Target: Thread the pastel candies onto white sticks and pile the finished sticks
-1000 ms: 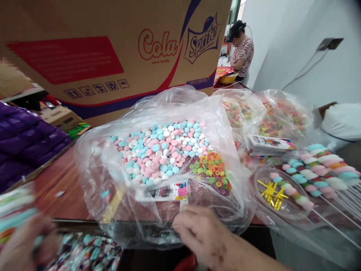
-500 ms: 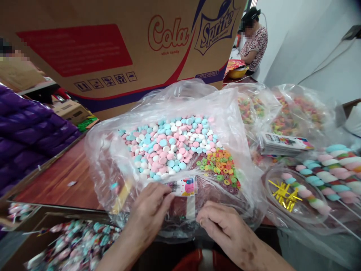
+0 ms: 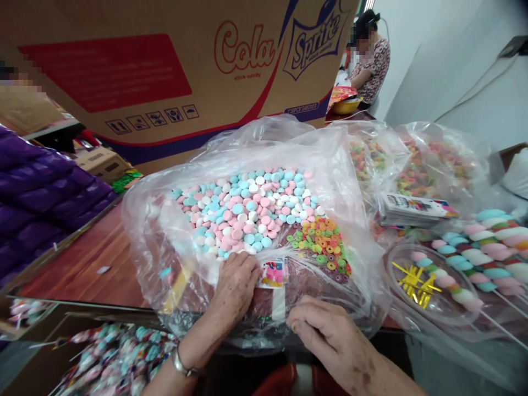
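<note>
A big clear plastic bag (image 3: 160,220) lies open on the wooden table (image 3: 88,261). It holds a heap of pink, blue and white candy discs (image 3: 247,212) and a patch of small coloured rings (image 3: 322,242). My left hand (image 3: 235,286) presses flat on the bag's near edge, fingertips touching a small printed card (image 3: 273,273). My right hand (image 3: 325,333) rests on the bag's front fold just right of it, fingers curled against the plastic. Whether either hand pinches the card or the plastic is unclear.
A large Cola Sprite carton (image 3: 177,71) stands behind the bag. To the right lie bags of coloured rings (image 3: 416,165), a stack of cards (image 3: 416,210), marshmallow sticks (image 3: 482,247) and a clear bowl with gold ties (image 3: 416,283). Wrapped candies (image 3: 115,357) sit below the table edge; a person (image 3: 369,55) sits far back.
My left hand came in from the lower left and settled on the bag beside the card. My right hand shifted slightly right along the bag's front edge. The view shifted a little.
</note>
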Motion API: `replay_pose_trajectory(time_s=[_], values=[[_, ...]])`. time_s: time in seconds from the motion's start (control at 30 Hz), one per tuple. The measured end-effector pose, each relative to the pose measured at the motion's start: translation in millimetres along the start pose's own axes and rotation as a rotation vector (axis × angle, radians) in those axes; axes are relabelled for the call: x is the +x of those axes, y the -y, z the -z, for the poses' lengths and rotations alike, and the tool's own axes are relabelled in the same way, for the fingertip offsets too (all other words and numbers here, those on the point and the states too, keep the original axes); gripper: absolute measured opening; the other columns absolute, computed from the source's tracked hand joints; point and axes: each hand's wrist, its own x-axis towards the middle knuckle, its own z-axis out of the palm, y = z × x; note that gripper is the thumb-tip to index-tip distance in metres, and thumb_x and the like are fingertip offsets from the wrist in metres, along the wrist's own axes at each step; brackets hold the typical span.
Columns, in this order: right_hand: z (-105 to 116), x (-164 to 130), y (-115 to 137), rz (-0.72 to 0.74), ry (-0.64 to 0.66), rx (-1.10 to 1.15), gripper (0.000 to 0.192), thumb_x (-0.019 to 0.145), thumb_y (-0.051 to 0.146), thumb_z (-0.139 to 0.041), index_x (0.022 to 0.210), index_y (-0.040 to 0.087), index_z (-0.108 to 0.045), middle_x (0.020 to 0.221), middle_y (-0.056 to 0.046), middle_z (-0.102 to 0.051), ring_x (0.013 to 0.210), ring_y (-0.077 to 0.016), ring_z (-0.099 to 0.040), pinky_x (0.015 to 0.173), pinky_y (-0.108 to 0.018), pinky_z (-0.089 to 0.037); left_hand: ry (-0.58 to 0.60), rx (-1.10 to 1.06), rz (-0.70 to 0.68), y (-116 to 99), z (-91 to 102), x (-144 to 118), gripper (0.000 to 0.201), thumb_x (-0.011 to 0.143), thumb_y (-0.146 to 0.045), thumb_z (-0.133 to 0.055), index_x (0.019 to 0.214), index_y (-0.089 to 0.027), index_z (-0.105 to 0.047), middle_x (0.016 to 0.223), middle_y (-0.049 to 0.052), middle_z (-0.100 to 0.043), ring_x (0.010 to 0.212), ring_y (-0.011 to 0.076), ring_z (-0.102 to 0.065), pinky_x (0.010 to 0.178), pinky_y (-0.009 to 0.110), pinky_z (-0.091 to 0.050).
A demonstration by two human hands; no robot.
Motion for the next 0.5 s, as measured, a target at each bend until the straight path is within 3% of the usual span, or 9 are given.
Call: replay_pose_trajectory(time_s=[0.2, 0.3, 0.33, 0.43, 0.5], values=[[7, 5, 2, -0.174, -0.218, 0.051, 0.016, 0.092, 0.025, -0.048, 0.105, 0.021, -0.058, 0.089, 0.000, -0.061, 0.076, -0.0124, -0.057, 0.070, -0.023, -0.045, -0.125, -0.046, -0.060, -10, 8.2, -11, 0.025, 0.096, -0.024, -0.044, 0.074, -0.018, -0.054, 0.077, 0.004, -0.057, 0.080, 0.0230, -0.051, 0.074, 0.037, -0.038], [6, 16, 3, -0.234, -0.310, 0.042, 0.031, 0.081, 0.025, -0.061, 0.111, 0.020, -0.053, 0.095, -0.001, -0.060, 0.077, -0.0142, -0.057, 0.070, -0.025, -0.046, -0.242, -0.068, -0.179, -30, 11.7, -14, 0.026, 0.096, -0.022, -0.044, 0.073, -0.018, -0.054, 0.072, 0.004, -0.055, 0.074, 0.0222, -0.048, 0.069, 0.036, -0.035], [5, 19, 4, -0.226, -0.322, 0.030, 0.032, 0.080, 0.024, -0.062, 0.110, 0.020, -0.053, 0.095, -0.002, -0.059, 0.079, -0.0149, -0.056, 0.072, -0.026, -0.046, -0.265, -0.072, -0.212, -38, 11.8, -14, 0.025, 0.096, -0.021, -0.044, 0.073, -0.018, -0.054, 0.072, 0.004, -0.054, 0.073, 0.0220, -0.048, 0.067, 0.036, -0.035], [6, 27, 2, -0.148, -0.346, -0.010, 0.006, 0.088, 0.025, -0.052, 0.088, 0.020, -0.054, 0.082, 0.000, -0.056, 0.077, -0.0149, -0.054, 0.072, -0.026, -0.044, -0.302, -0.084, -0.278, -53, 13.6, -12, 0.024, 0.095, -0.017, -0.045, 0.072, -0.019, -0.054, 0.071, 0.004, -0.054, 0.072, 0.0214, -0.049, 0.067, 0.035, -0.035], [8, 29, -1, -0.102, -0.382, -0.024, 0.019, 0.093, 0.025, -0.044, 0.076, 0.020, -0.050, 0.073, 0.001, -0.052, 0.072, -0.0137, -0.051, 0.068, -0.025, -0.041, -0.319, -0.113, -0.287, -52, 23.7, -11, 0.016, 0.093, -0.020, -0.049, 0.078, -0.019, -0.055, 0.076, 0.004, -0.057, 0.075, 0.0216, -0.052, 0.069, 0.035, -0.039]])
